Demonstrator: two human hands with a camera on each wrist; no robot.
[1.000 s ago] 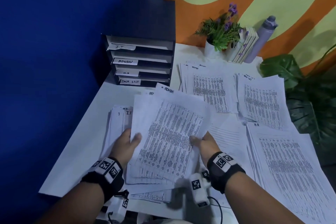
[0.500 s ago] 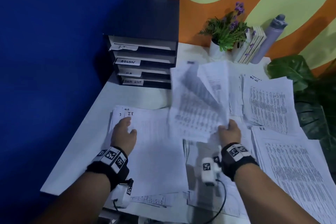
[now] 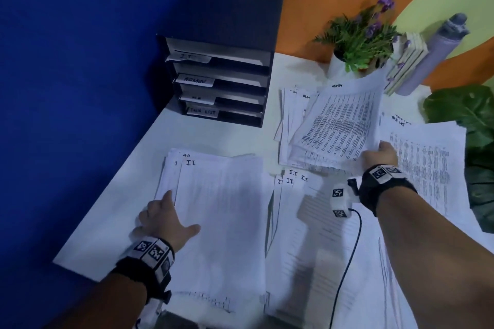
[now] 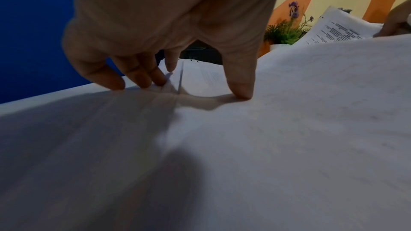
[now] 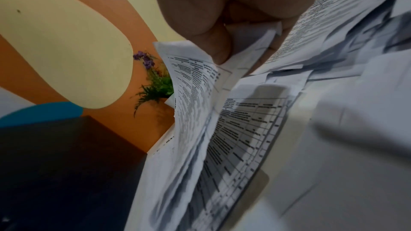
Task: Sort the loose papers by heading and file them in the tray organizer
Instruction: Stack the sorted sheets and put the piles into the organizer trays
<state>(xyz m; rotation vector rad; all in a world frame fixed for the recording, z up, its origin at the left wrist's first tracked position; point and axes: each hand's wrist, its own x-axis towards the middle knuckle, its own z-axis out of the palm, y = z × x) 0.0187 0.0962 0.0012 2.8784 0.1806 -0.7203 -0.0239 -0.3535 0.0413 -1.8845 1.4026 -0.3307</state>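
Observation:
My right hand [image 3: 381,153] pinches the near corner of a small bundle of printed ADMIN sheets [image 3: 344,117] and holds it just above the ADMIN pile [image 3: 290,115] at the back of the table; the pinch shows in the right wrist view [image 5: 242,55]. My left hand [image 3: 163,219] lies spread on the left edge of the I.T. pile [image 3: 222,208], fingertips [image 4: 115,83] pressing the paper. The dark tray organizer [image 3: 222,72] stands at the back left, with slots labelled I.T., ADMIN, a third label I cannot read and TASK LIST.
More I.T. sheets [image 3: 299,222] lie in the near middle and a TASK LIST pile [image 3: 427,157] at the right. A potted plant [image 3: 358,40], books [image 3: 406,61] and a grey bottle [image 3: 433,53] stand at the back right. A large leafy plant [image 3: 470,125] borders the right edge.
My right hand carried the ADMIN sheets from the near pile up and to the right, down over the ADMIN pile. My left hand let go of them and settled on the I.T. pile.

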